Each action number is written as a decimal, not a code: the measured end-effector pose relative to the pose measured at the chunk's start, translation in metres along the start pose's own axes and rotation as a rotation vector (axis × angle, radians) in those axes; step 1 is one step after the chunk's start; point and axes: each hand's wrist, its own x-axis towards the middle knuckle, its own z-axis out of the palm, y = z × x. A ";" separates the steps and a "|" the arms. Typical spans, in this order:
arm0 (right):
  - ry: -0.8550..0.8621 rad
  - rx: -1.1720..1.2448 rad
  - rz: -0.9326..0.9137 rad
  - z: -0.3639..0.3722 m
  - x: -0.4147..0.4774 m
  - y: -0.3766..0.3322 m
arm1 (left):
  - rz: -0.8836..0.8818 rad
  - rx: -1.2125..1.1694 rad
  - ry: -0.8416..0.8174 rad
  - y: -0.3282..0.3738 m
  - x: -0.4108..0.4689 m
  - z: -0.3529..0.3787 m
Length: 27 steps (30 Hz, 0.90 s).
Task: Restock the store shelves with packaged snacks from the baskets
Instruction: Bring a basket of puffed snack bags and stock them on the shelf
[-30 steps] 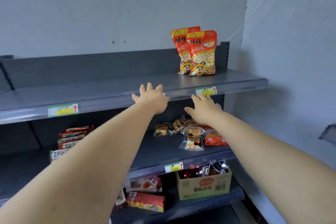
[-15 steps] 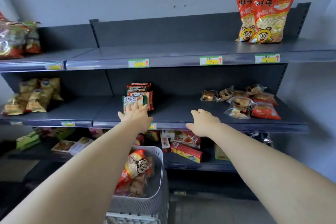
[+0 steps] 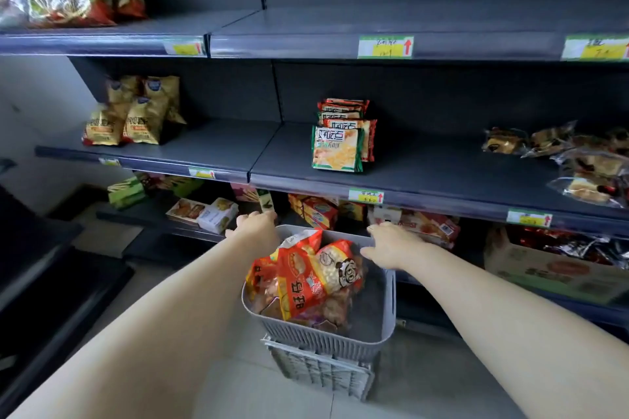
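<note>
Flanking the basket (image 3: 323,340): left hand (image 3: 254,228), right hand (image 3: 391,245), palms down.

Your arms fill the lower frame. Your left forearm (image 3: 163,323) and right forearm (image 3: 510,313) show bare along their whole visible length, from the bottom corners up to the wrists. They look smooth, broad where the wide lens catches them close, and narrow toward the wrists. Your left hand (image 3: 253,226) and right hand (image 3: 391,243) are bare as well, small in the frame, their fingers partly in view.
</note>
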 end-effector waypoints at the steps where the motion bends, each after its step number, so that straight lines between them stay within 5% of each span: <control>1: -0.012 -0.008 0.003 0.005 0.008 -0.007 | -0.002 -0.029 -0.013 -0.011 0.011 0.007; 10: -0.114 0.048 -0.038 0.060 0.059 -0.047 | 0.107 -0.185 -0.124 -0.046 0.065 0.055; 27: -0.178 0.005 -0.076 0.056 0.106 0.013 | -0.132 -0.092 -0.224 0.002 0.094 0.105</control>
